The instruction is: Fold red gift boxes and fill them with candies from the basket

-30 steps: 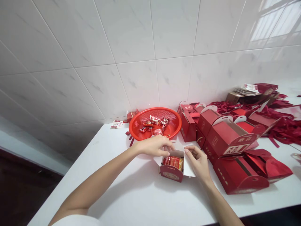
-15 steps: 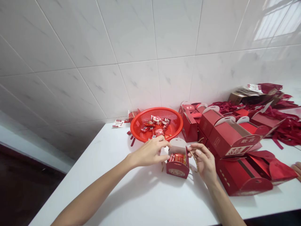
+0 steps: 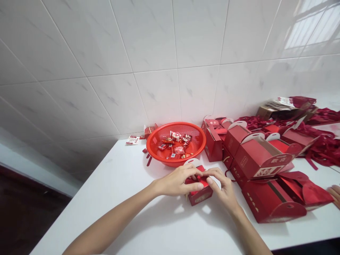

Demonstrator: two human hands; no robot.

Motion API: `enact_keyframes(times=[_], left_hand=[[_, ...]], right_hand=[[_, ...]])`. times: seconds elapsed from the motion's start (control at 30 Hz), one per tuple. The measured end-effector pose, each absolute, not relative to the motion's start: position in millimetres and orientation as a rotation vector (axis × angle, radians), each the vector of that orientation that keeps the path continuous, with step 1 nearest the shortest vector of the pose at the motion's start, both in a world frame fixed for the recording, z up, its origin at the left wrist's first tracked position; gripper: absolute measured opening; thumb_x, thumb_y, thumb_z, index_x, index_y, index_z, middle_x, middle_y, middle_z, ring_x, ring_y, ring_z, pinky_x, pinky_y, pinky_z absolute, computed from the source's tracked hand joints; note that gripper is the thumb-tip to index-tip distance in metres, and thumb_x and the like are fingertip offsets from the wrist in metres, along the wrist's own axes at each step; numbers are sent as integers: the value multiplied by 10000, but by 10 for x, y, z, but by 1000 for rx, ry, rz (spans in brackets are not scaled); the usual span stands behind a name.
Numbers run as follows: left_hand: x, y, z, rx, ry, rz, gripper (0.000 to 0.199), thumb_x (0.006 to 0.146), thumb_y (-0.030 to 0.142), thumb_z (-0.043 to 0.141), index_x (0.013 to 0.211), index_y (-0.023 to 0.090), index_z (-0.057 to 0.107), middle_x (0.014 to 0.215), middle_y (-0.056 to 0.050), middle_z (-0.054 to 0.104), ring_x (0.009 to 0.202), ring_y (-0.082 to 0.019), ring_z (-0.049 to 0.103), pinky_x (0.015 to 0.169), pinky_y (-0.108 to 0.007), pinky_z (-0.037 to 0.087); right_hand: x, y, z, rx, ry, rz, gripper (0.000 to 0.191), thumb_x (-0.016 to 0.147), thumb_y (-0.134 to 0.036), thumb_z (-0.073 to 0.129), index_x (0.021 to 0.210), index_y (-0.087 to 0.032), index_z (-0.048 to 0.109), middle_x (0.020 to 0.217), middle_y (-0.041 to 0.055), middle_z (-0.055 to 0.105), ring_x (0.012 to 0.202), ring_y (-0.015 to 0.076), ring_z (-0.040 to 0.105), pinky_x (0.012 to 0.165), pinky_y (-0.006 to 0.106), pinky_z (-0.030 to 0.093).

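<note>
Two bare hands over one red box (image 3: 200, 198), upright on a white desk (image 3: 119, 170), just in front of a red basket (image 3: 172, 163). Left hand (image 3: 175, 180): fingers curved over the box top from the left, thumb spread apart from them, fingertips on the top. Right hand (image 3: 223, 184): index finger stretched to meet the left fingertips, thumb bent just below, at the top's right edge. Pinch on a flap by either hand: not possible to tell.

Stage, as judged: box partly closed. Done: red flaps (image 3: 203, 181) folded inward across much of the opening, contents hidden. Unfinished, by appearance: far end tab (image 3: 193, 162) upright, white face showing; final seating of the flaps not confirmed, fingers being in the way.

In the basket: wrapped sweets (image 3: 179, 149), apparently a remaining supply. To the right, well clear of the left hand: stacked red boxes (image 3: 255, 152), with gaps visible along some tops; fill not visible. Behind these: dark red ribbons (image 3: 320, 156). At the right edge: part of a co-worker's hand (image 3: 335, 194), beside the nearest boxes.
</note>
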State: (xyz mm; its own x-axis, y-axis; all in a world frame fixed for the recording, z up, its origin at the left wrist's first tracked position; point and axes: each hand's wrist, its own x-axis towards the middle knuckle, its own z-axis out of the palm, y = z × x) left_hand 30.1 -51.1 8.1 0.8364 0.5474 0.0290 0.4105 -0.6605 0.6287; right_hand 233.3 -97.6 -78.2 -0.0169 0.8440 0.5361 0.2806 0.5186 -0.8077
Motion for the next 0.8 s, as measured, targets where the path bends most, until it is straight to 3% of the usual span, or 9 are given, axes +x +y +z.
enact_keyframes(times=[0.1,0.27,0.4,0.5,0.57,0.7,0.8], left_hand=[[272,-513,83,2359,698,302,371,912,477,631,1163,205,664,1056,-66,644,1000,-221,591,890,-337,482],[239,-525,4,2437,831,494,294,881,334,660,1149,212,657,1175,-96,577,1097,-244,576,1004,-405,474],[236,-510,-95,2504,930,520,603,801,273,721,1363,207,514,1407,-161,446,1347,-318,413,1127,-501,377],[249,-507,-128,2558,1011,524,698,777,296,740,1405,150,472,1489,-205,372,1412,-360,312,1166,-551,303],[258,-511,-124,2566,1041,530,736,762,319,753,1417,148,465,1450,-198,429,1374,-361,355,1160,-564,303],[267,-528,-98,2521,1016,522,731,769,309,755,1426,181,462,1283,-138,583,1183,-300,520,1067,-499,418],[274,-545,-93,2503,992,475,501,810,276,717,1286,167,604,1142,-105,645,1053,-261,579,978,-418,475]], right_hand=[[2316,-984,-781,-985,-1637,539,291,947,-441,574,949,-228,771,882,81,676,860,222,655,752,318,540],[2305,-995,-783,-989,-1647,500,196,933,-363,604,987,-232,739,928,78,702,879,223,668,779,335,547],[2311,-980,-815,-996,-1561,454,141,917,-291,619,1014,-233,703,1044,88,721,980,241,682,830,351,547],[2312,-952,-843,-1051,-1501,406,148,900,-294,631,1005,-222,707,1121,107,694,1021,247,669,794,335,550],[2313,-936,-851,-1091,-1457,413,160,892,-311,637,996,-211,705,1113,109,683,914,219,678,738,315,552],[2314,-931,-846,-1140,-1394,488,196,882,-339,638,1013,-202,683,1080,89,665,650,135,617,667,294,541],[2313,-931,-848,-1170,-1366,530,216,865,-362,638,1001,-201,684,1020,69,668,592,122,575,634,284,510]])
